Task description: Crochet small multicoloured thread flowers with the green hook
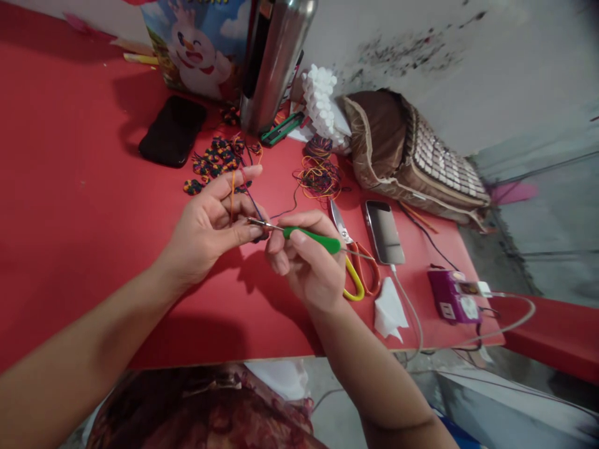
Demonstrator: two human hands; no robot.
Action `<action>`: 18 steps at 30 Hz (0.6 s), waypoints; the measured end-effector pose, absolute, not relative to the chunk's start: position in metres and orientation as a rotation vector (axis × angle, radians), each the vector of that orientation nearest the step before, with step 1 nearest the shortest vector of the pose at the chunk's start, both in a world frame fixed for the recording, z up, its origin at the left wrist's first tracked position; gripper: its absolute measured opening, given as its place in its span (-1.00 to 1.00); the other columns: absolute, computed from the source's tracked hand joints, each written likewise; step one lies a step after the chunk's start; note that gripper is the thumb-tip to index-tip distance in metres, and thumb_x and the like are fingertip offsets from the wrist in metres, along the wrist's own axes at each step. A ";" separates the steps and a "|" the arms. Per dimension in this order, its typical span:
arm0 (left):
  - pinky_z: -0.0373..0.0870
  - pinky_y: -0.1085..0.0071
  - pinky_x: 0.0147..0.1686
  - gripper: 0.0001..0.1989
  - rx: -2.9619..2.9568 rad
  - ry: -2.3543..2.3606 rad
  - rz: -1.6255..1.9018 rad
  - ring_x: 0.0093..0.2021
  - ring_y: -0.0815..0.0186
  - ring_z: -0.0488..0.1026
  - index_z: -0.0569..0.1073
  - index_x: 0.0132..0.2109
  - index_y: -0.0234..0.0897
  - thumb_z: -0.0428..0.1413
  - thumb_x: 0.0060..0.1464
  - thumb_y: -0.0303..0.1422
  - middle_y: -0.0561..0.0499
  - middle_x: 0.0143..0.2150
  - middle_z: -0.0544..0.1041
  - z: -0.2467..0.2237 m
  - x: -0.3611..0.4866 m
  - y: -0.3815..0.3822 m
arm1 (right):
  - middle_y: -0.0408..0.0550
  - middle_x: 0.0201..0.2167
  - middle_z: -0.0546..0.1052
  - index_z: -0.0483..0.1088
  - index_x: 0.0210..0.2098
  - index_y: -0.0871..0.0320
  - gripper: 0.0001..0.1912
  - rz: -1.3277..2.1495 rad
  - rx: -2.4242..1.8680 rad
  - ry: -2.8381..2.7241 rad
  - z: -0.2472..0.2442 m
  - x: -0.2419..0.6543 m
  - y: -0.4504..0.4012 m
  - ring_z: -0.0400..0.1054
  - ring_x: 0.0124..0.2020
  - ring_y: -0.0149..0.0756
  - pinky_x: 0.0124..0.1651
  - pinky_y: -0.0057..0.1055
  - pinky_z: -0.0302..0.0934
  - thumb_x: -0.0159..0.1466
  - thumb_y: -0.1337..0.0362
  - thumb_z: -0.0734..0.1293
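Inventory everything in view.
table: 1, red, foreground
flask: 1, silver, far side
cartoon pack: 1, blue, beside flask
black phone: 1, black, left
knotted pieces: several, multicoloured, centre-left
tool: 1, green, flask's base
bumpy object: 1, white, far side
bundle: 1, brown, far right
yarn tangle: 1, multicoloured, centre
hook: 1, green handle, centre
scissors: 1, red/yellow handles, beside hook
plugged phone: 1, grey, beside scissors
paper: 1, white, near edge
power block: 1, purple, right
right hand: 1, bare, holding hook
left hand: 1, bare, holding yarn strands
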State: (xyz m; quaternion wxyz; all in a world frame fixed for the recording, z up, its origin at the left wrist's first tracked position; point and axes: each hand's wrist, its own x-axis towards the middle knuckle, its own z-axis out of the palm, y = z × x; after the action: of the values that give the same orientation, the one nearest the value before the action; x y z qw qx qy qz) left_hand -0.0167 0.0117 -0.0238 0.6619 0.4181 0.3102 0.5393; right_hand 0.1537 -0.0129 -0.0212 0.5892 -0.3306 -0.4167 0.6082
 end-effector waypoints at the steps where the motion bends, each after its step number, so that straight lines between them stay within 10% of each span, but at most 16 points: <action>1: 0.57 0.39 -0.22 -0.29 0.933 0.693 1.213 -0.31 0.34 0.59 0.51 0.31 -0.14 0.51 0.04 -0.46 0.10 -0.26 0.66 -0.025 -0.017 0.012 | -0.19 -0.50 0.67 0.61 -0.22 0.08 -0.89 1.453 -0.754 -0.935 -0.020 0.153 -0.011 0.30 -0.69 -0.50 -0.54 -0.45 0.31 0.33 0.20 0.54; 18: 0.61 0.39 -0.22 -0.44 0.872 0.680 1.216 -0.30 0.33 0.52 0.68 0.16 -0.04 0.52 0.02 -0.50 0.11 -0.29 0.61 -0.026 -0.021 0.017 | -0.29 -0.60 0.53 0.63 -0.17 0.07 -0.79 1.638 -0.770 -0.856 -0.019 0.157 -0.003 -0.04 -0.72 -0.59 -0.63 -0.52 -0.07 0.31 0.09 0.57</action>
State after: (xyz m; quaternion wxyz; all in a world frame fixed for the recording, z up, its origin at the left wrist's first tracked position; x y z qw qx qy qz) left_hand -0.0215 0.0168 -0.0257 0.6810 0.3885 0.3028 0.5419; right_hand 0.1567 -0.0035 -0.0187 0.5395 -0.3239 -0.3600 0.6888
